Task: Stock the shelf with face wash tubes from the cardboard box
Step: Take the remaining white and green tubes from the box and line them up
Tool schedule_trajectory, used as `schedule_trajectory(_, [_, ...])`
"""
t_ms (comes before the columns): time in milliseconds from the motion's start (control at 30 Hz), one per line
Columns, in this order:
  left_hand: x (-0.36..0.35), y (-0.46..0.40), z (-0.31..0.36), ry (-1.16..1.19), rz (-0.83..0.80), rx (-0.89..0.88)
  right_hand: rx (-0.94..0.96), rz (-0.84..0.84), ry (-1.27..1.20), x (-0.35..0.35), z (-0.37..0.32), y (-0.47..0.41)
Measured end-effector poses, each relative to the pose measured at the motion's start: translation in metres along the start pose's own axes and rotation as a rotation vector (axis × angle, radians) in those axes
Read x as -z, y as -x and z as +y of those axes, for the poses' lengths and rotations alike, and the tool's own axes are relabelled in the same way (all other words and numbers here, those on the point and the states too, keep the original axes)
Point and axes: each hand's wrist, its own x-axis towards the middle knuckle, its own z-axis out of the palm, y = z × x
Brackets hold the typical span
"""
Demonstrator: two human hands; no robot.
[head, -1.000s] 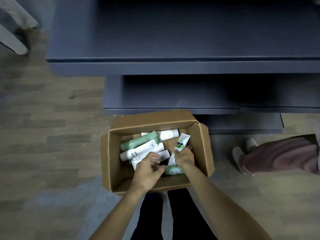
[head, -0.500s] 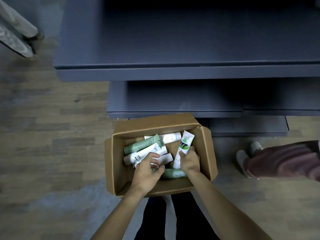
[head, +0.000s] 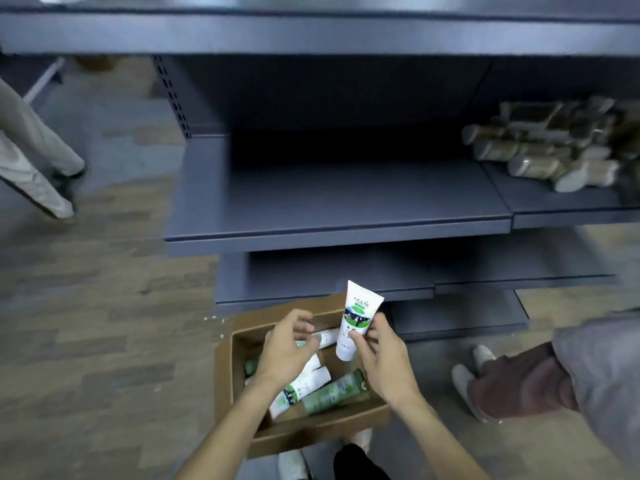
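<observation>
Fingers of the right hand (head: 384,362) pinch a white face wash tube (head: 356,320) near its lower end, thumb on the front and the other fingers behind; the tube stands nearly upright, crimped end up and cap end down, raised above the far right corner of the cardboard box (head: 228,375); its label shows green and dark print, too small to read. The left hand (head: 287,351) hovers just beside it over the middle of the box, fingers loosely curled and apart, grasping nothing and not touching the held tube. Below the hands the box sits on the wooden floor (head: 86,323) with its flaps up; inside lie more tubes, among them a green tube (head: 332,393) slanting along the near side, a white tube with a green label (head: 294,389) beside it, and another white one (head: 327,336) partly hidden under the left hand. Beyond the box rises the dark grey shelf (head: 339,199); its broad middle board is bare on the left section, while the section to the right carries a heap of blurred brownish packets (head: 543,150). At the right edge another person's dark red trouser leg (head: 519,386) and pale shoes (head: 464,375) stand on the floor, well apart from the box; at the far left a light trouser leg (head: 31,147) shows.
</observation>
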Motion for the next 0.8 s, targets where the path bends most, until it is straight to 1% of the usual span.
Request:
schedule_trajectory(67, [0.011, -0.003, 0.027, -0.004, -0.003, -0.088, 0.055, 0.019, -0.027, 0.019, -0.028, -0.002])
schedule_trajectory(167, [0.03, -0.004, 0.076, -0.027, 0.036, -0.241, 0.159, 0.052, -0.062, 0.05, -0.078, -0.005])
schedule_trajectory(333, [0.071, 0.004, 0.17, -0.023, 0.065, -0.511, 0.365, 0.043, -0.06, 0.109, -0.17, -0.016])
schedule_trajectory(433, [0.097, 0.012, 0.223, 0.017, 0.098, -0.628, 0.482, 0.05, -0.045, 0.141, -0.222, -0.023])
schedule_trajectory(600, [0.129, 0.02, 0.289, 0.012, 0.17, -0.752, 0.652, 0.098, 0.015, 0.179, -0.287, -0.038])
schedule_trajectory(800, [0.136, 0.013, 0.335, -0.036, 0.237, -0.835, 0.76, 0.138, 0.091, 0.213, -0.319, -0.065])
